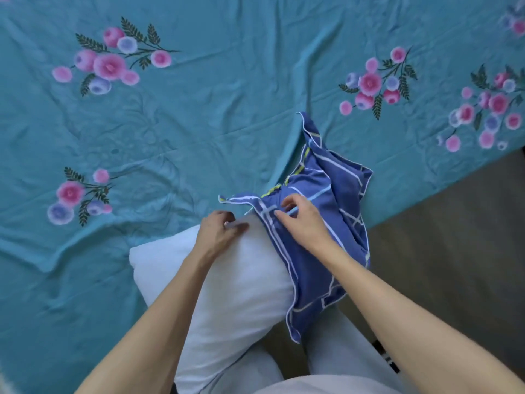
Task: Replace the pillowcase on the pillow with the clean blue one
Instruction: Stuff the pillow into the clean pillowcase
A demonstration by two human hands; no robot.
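The left hand (218,234) grips the white pillow's (227,285) top edge; just beside it, the right hand (301,220) pinches the bunched blue pillowcase (321,251) over the bed (199,123).

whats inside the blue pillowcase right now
One end of the white pillow goes into the blue pillowcase. How far it reaches is covered by the fabric and the right hand.

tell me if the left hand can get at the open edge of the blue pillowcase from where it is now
Probably yes. The left hand grips the top of the white pillow, right beside the blue pillowcase edge, with nothing between. It would have to release the pillow first; the right hand is already on the case.
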